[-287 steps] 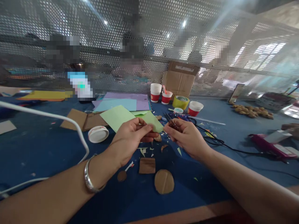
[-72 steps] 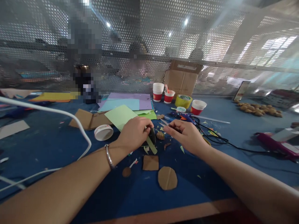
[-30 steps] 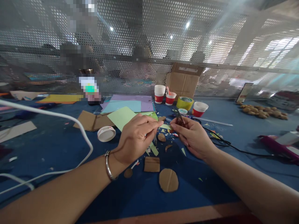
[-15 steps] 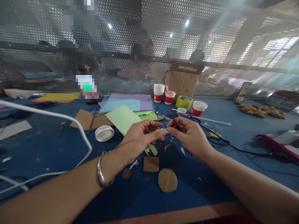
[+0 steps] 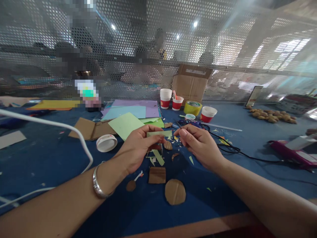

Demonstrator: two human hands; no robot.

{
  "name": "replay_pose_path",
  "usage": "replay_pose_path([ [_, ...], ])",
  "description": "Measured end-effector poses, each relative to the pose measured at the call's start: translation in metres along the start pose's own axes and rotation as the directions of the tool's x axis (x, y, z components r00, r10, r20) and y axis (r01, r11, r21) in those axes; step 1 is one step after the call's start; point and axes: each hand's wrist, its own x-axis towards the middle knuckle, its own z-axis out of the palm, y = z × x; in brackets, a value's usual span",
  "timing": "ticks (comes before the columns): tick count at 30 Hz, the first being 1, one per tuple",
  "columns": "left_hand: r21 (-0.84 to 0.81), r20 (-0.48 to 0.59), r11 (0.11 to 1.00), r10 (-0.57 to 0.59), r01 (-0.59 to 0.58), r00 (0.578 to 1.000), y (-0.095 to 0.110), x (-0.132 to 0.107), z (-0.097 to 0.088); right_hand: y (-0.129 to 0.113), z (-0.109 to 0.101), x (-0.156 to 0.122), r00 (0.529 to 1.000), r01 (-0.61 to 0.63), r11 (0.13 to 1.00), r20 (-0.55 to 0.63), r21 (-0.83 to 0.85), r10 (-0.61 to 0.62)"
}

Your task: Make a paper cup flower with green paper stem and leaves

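My left hand, wearing a silver bangle, pinches a narrow strip of pale green paper between thumb and fingers. Apart from the strip, to its right, my right hand is curled round a pair of dark scissors; only a thin blade tip shows and the rest is hidden in the fingers. Below the hands lie a cardboard square, a cardboard disc, a small brown disc and green paper scraps.
Behind are coloured paper sheets, red-and-white paper cups, yellow tape and a cardboard box. A white cable loops at left. A black cord runs right near peanuts.
My hands have moved apart; the right one has let go of the green strip, which stays in the left. The scissors have turned, so less of them shows. The view has shifted slightly.
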Motion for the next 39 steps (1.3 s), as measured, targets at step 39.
replay_pose_path([
  [39,-0.059,0.102,0.998,-0.024,0.030,0.995,0.0025,-0.0013,0.0000,-0.0021,-0.0035,0.0004,0.989,0.043,0.977,0.148,-0.209,-0.012],
])
